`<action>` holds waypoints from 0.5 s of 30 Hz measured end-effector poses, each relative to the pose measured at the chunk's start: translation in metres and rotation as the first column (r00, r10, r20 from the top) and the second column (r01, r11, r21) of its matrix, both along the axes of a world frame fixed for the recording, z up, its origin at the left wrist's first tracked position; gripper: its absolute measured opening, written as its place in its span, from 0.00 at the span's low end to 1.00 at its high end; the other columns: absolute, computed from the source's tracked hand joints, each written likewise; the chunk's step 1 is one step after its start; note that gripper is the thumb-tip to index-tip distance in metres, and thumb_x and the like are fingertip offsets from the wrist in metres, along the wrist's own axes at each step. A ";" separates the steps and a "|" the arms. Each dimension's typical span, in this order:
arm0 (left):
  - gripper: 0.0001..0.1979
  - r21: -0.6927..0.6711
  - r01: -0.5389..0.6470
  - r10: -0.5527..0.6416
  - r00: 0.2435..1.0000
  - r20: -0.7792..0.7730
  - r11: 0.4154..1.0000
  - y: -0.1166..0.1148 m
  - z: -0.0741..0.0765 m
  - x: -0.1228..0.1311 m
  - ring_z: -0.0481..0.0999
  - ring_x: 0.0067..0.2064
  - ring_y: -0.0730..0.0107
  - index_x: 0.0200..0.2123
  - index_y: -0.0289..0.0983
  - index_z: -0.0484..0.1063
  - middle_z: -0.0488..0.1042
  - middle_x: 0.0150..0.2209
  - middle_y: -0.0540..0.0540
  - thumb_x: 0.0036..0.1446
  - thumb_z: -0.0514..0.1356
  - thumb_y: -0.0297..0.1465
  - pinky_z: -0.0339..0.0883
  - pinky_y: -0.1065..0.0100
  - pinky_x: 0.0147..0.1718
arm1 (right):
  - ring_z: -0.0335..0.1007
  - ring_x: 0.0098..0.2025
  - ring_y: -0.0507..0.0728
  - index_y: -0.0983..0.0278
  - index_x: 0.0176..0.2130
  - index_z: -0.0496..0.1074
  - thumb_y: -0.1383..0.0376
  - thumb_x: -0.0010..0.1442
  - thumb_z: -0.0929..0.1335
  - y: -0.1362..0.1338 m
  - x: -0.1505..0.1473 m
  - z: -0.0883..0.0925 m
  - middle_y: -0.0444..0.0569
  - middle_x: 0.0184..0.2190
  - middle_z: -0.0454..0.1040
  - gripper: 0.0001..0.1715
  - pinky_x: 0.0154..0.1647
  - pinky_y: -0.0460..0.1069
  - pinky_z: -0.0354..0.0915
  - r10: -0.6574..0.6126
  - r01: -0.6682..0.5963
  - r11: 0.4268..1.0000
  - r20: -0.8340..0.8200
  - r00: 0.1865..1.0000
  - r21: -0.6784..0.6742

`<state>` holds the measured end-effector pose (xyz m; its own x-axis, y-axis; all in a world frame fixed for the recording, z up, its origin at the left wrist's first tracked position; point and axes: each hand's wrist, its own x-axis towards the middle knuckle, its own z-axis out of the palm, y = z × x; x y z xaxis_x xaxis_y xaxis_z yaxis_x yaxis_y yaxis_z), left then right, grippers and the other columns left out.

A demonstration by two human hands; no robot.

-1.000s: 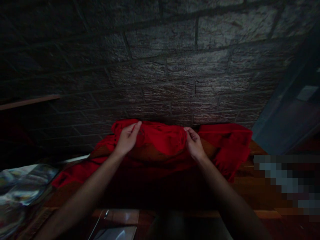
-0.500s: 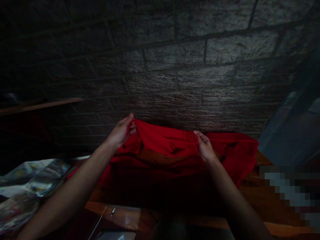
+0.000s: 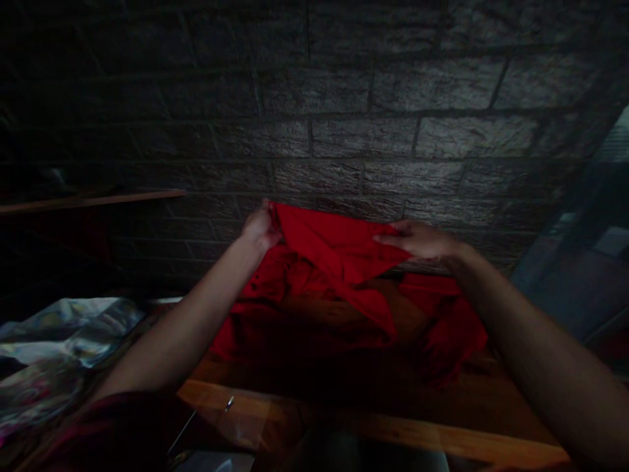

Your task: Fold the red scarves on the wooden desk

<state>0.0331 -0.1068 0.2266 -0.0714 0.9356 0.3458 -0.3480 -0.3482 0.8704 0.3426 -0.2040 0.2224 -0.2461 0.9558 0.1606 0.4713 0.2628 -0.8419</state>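
Note:
A red cloth (image 3: 339, 239) is stretched between my two hands, raised off the wooden table in front of the wall. My left hand (image 3: 260, 226) pinches its upper left corner. On the other side, my right hand (image 3: 417, 239) grips the upper right part between thumb and fingers. A loose strip of the cloth hangs down in the middle toward the table. Beneath it, more red fabric (image 3: 275, 328) lies crumpled, and another red piece (image 3: 449, 328) lies to the right. Whether these are all one garment I cannot tell in the dim light.
A dark stone-block wall (image 3: 344, 141) rises behind the wooden table (image 3: 383, 423). Shiny plastic packaging (image 3: 73, 328) lies at the left. A wooden shelf edge (image 3: 147, 196) juts out above it. A grey-blue panel (image 3: 565, 282) stands at the right.
Both hands have lifted the red cloth higher. My right hand has turned its fingers leftward and moved a little to the right. The cloth now hangs with a folded-over strip.

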 end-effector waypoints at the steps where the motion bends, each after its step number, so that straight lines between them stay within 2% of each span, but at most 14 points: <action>1: 0.22 0.033 -0.016 0.016 1.000 0.002 0.999 0.002 0.012 0.001 0.74 0.30 0.67 0.27 0.39 0.63 0.69 0.24 0.50 0.62 0.58 0.50 0.71 0.66 0.30 | 0.59 0.17 0.47 0.63 0.32 0.77 0.50 0.57 0.72 0.006 -0.001 0.014 0.41 0.19 0.70 0.19 0.14 0.42 0.55 -0.048 0.050 0.998 -0.054 0.997 0.036; 3: 0.22 0.114 -0.126 0.127 0.992 -0.003 0.985 0.001 0.041 0.003 0.74 0.33 0.68 0.27 0.38 0.62 0.68 0.25 0.50 0.63 0.58 0.49 0.69 0.68 0.31 | 0.65 0.21 0.48 0.64 0.36 0.77 0.52 0.60 0.71 0.018 -0.006 0.046 0.43 0.25 0.74 0.17 0.18 0.42 0.63 -0.083 0.105 0.990 -0.216 0.973 0.091; 4: 0.22 0.200 -0.207 0.216 0.976 -0.025 0.958 -0.002 0.057 0.004 0.73 0.33 0.70 0.26 0.38 0.60 0.66 0.25 0.51 0.64 0.57 0.48 0.67 0.70 0.31 | 0.68 0.24 0.48 0.65 0.38 0.76 0.54 0.61 0.71 0.023 -0.010 0.064 0.44 0.28 0.75 0.16 0.21 0.43 0.67 -0.074 0.113 0.987 -0.295 0.953 0.118; 5: 0.23 0.311 -0.284 0.317 0.947 -0.060 0.907 -0.006 0.073 0.005 0.72 0.34 0.72 0.25 0.38 0.59 0.64 0.24 0.52 0.66 0.55 0.47 0.64 0.71 0.31 | 0.70 0.26 0.49 0.65 0.40 0.75 0.56 0.63 0.70 0.028 -0.015 0.082 0.44 0.30 0.76 0.13 0.25 0.44 0.70 -0.059 0.116 0.984 -0.364 0.930 0.136; 7: 0.23 0.549 -0.356 0.506 0.851 -0.145 0.756 -0.018 0.103 0.007 0.71 0.35 0.75 0.24 0.37 0.59 0.61 0.24 0.53 0.70 0.51 0.43 0.61 0.73 0.33 | 0.73 0.31 0.49 0.64 0.44 0.73 0.61 0.68 0.66 0.033 -0.026 0.118 0.44 0.35 0.77 0.10 0.30 0.46 0.74 -0.031 0.117 0.981 -0.475 0.879 0.152; 8: 0.21 0.646 -0.332 0.573 0.794 -0.202 0.688 -0.025 0.116 0.008 0.70 0.37 0.75 0.25 0.36 0.61 0.61 0.25 0.53 0.70 0.51 0.41 0.60 0.73 0.35 | 0.74 0.33 0.49 0.64 0.45 0.72 0.63 0.69 0.64 0.035 -0.033 0.135 0.44 0.37 0.77 0.10 0.32 0.46 0.75 -0.028 0.127 0.980 -0.519 0.854 0.156; 9: 0.19 0.709 -0.277 0.613 0.743 -0.270 0.648 -0.031 0.127 0.008 0.71 0.39 0.74 0.27 0.34 0.63 0.63 0.26 0.53 0.70 0.52 0.39 0.59 0.73 0.37 | 0.75 0.35 0.49 0.64 0.46 0.71 0.63 0.70 0.62 0.037 -0.039 0.149 0.44 0.38 0.77 0.10 0.33 0.46 0.75 -0.030 0.146 0.975 -0.550 0.834 0.169; 10: 0.17 0.737 -0.212 0.624 0.704 -0.340 0.641 -0.036 0.135 0.007 0.71 0.41 0.72 0.30 0.33 0.65 0.65 0.27 0.52 0.69 0.54 0.37 0.59 0.72 0.39 | 0.76 0.36 0.49 0.65 0.46 0.71 0.63 0.71 0.62 0.039 -0.045 0.160 0.45 0.39 0.77 0.12 0.33 0.45 0.75 -0.035 0.178 0.964 -0.565 0.824 0.199; 12: 0.11 0.712 -0.133 0.592 0.671 -0.448 0.689 -0.040 0.144 0.000 0.72 0.46 0.67 0.32 0.31 0.67 0.69 0.30 0.50 0.65 0.60 0.33 0.61 0.71 0.43 | 0.77 0.39 0.51 0.70 0.43 0.72 0.59 0.72 0.58 0.042 -0.052 0.172 0.48 0.41 0.77 0.20 0.34 0.43 0.72 -0.047 0.249 0.918 -0.537 0.842 0.310; 14: 0.08 0.640 -0.135 0.535 0.690 -0.487 0.757 -0.033 0.145 -0.012 0.72 0.49 0.61 0.30 0.32 0.68 0.71 0.32 0.47 0.57 0.65 0.26 0.63 0.71 0.43 | 0.77 0.42 0.52 0.75 0.37 0.73 0.55 0.71 0.53 0.045 -0.054 0.171 0.52 0.44 0.77 0.32 0.35 0.43 0.68 -0.052 0.280 0.848 -0.455 0.889 0.450; 15: 0.08 0.611 -0.166 0.523 0.710 -0.471 0.774 -0.026 0.143 -0.021 0.71 0.50 0.59 0.29 0.34 0.69 0.72 0.32 0.46 0.53 0.66 0.23 0.65 0.71 0.43 | 0.77 0.43 0.53 0.76 0.36 0.74 0.53 0.70 0.53 0.046 -0.053 0.167 0.52 0.44 0.77 0.34 0.36 0.44 0.67 -0.042 0.269 0.816 -0.410 0.911 0.512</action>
<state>0.0125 -0.1330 0.3696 0.0309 0.5642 0.8251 0.4063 -0.7613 0.5053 0.2894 -0.1578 0.3892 0.0829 0.6973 0.7119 0.2366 0.6802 -0.6938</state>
